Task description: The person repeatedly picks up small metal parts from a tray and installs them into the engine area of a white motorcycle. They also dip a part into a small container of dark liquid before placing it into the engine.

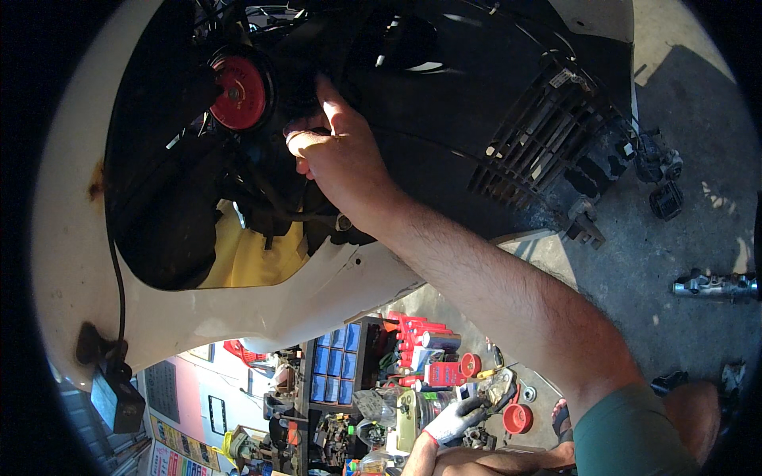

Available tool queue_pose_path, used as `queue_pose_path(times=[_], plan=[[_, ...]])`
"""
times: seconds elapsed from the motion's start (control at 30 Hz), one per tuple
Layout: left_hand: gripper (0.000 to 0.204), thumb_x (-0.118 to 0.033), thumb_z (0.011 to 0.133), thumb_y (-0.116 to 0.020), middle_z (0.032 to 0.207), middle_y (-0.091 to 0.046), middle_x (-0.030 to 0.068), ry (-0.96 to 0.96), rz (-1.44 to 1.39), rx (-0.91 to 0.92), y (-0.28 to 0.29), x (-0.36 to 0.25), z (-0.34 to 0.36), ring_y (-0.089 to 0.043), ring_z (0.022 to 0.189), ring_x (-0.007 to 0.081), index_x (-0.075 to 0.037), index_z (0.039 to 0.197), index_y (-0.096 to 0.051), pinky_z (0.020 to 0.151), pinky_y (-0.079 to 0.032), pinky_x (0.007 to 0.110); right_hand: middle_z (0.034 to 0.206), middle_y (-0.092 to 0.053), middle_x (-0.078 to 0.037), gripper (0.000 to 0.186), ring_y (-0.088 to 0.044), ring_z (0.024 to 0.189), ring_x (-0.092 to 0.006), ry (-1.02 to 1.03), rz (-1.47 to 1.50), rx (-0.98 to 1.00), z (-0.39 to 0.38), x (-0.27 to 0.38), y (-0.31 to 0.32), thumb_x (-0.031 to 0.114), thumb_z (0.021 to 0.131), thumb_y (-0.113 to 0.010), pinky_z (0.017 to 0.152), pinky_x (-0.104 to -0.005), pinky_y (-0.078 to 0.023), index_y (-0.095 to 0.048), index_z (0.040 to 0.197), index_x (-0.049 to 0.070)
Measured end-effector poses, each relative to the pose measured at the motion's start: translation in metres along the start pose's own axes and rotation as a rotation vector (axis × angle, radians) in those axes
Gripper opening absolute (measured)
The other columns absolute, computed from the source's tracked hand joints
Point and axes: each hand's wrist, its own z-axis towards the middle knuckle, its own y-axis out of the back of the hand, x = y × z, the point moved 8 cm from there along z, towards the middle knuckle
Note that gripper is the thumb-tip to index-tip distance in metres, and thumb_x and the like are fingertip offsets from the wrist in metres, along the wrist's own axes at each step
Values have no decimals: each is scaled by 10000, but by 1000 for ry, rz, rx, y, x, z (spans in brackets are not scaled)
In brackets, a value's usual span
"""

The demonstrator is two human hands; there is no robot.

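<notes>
My right hand (337, 155) reaches up into the dark cavity behind a white scooter front panel (238, 305). Its fingers curl into black wiring and parts just right of a round red horn (238, 94). Shadow hides what the fingertips pinch. My bare forearm runs down to a green sleeve (627, 432) at the lower right. My left hand is out of view. A yellow part (250, 258) shows low in the cavity, under the hand.
A black slatted grille (544, 139) sits to the right of the cavity. A metal part (714, 285) and dark pieces (663, 198) lie on the concrete floor. Below, another person's gloved hand (454, 419) holds a metal part near red caps (517, 418) and shelves of boxes (337, 361).
</notes>
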Motion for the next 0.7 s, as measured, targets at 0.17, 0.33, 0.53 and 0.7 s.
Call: queue_pose_path(times=[0.17, 0.33, 0.53, 0.7], plan=[[470, -330, 1039, -616, 1209, -727, 188, 20, 4, -5, -1, 8, 1, -688, 1103, 260, -9, 1383, -612, 952, -532, 377, 1073, -626, -86, 893, -609, 747, -95, 10, -3, 22, -2, 4, -4, 66, 896, -634, 661, -257, -544, -174, 1661, 58], [469, -327, 1042, -610, 1224, -722, 188, 31, 20, 0, 0, 1, 0, -682, 1114, 251, -9, 1386, -612, 967, -528, 370, 1094, -615, -93, 911, -607, 776, -98, 73, -15, 47, 3, 3, -8, 60, 886, -640, 702, -252, -553, -163, 1662, 49], [464, -326, 1044, -611, 1226, -722, 183, 49, 11, 8, 1, -7, -2, -677, 1108, 233, -10, 1384, -618, 966, -529, 362, 1089, -604, -89, 868, -598, 844, -98, 115, -158, 41, -6, -3, -12, 37, 901, -597, 734, -251, -544, -178, 1661, 46], [462, -333, 1044, -609, 1214, -724, 192, 47, -18, -5, 0, -2, -1, -683, 1102, 244, -9, 1373, -624, 956, -529, 369, 1089, -605, -92, 825, -593, 878, -96, 79, -149, 76, -17, -7, -13, 9, 898, -563, 814, -271, -538, -222, 1648, 33]])
